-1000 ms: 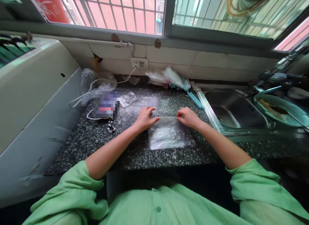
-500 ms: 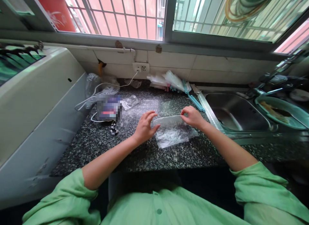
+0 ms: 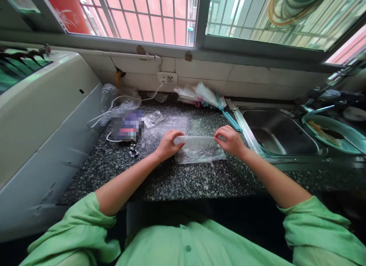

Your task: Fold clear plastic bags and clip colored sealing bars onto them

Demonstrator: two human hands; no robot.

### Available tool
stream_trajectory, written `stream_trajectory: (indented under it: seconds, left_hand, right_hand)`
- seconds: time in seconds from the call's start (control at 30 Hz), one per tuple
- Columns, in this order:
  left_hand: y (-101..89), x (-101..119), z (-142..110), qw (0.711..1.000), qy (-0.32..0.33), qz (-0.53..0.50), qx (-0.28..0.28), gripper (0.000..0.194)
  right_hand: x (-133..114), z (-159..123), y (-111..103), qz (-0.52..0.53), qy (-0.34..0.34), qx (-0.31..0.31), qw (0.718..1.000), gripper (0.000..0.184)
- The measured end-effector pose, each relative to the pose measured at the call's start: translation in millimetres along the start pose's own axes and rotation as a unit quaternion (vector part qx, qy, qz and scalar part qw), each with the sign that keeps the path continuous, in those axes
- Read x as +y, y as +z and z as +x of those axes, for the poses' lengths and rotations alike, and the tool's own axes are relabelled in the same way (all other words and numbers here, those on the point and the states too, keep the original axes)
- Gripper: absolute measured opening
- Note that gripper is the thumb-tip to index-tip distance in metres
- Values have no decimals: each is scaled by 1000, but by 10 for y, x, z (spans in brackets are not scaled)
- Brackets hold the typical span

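A clear plastic bag (image 3: 200, 151) hangs or lies just over the speckled countertop (image 3: 200, 182), its top edge stretched between my two hands. My left hand (image 3: 169, 145) pinches the bag's upper left corner between thumb and fingers. At the upper right corner, my right hand (image 3: 230, 140) pinches the same edge. The bag looks flat and see-through, with a few creases.
Behind the bag lie several plastic bags (image 3: 200, 94) and turquoise sealing clips (image 3: 232, 121). A blurred packet (image 3: 127, 125), a white cable (image 3: 134, 97) and crumpled plastic (image 3: 153, 119) are to the left. A steel sink (image 3: 280, 132) with a green basket (image 3: 334, 132) is at right.
My left hand has closed onto the bag's left corner, where its thumb and fingers were apart before. The bag has straightened and shifted slightly left; my right hand keeps its pinch.
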State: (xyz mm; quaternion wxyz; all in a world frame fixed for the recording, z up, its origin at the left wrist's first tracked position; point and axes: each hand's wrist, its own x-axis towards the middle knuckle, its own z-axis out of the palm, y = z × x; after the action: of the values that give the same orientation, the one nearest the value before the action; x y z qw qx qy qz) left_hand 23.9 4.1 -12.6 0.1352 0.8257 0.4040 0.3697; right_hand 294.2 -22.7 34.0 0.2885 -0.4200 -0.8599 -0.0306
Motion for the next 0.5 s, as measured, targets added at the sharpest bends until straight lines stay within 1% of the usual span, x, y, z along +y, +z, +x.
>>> stream_trajectory:
  seconds: [0.07, 0.17, 0.27, 0.3, 0.33, 0.37, 0.43, 0.47, 0.5]
  left_hand:
    - [-36, -16, -60, 998, 43, 47, -28, 9]
    - [-84, -23, -162, 990, 92, 97, -51, 15]
    - [-117, 29, -264, 983, 137, 101, -66, 17]
    - [-118, 57, -294, 983, 139, 96, -70, 16]
    - [-114, 86, -319, 985, 128, 89, -71, 18]
    - [-103, 114, -338, 989, 103, 80, -72, 24]
    - [-69, 157, -352, 994, 35, 62, -83, 44]
    - [-49, 170, -347, 994, 4, 55, -95, 48]
    - [-31, 178, -336, 993, -17, 48, -109, 45]
  right_hand:
    - [-98, -90, 12, -14, -24, 8, 1000, 10]
    - [-239, -219, 40, -44, -64, -9, 997, 13]
    - [-313, -338, 61, -64, -90, -23, 994, 16]
    - [-324, -374, 66, -67, -93, -22, 993, 16]
    - [-331, -406, 70, -67, -96, -20, 993, 15]
    - [-337, -434, 73, -66, -100, -15, 993, 15]
    - [-348, -468, 78, -65, -106, 6, 992, 13]
    - [-353, -473, 79, -66, -106, 21, 992, 12]
    - [-358, -470, 80, -68, -104, 37, 992, 10]
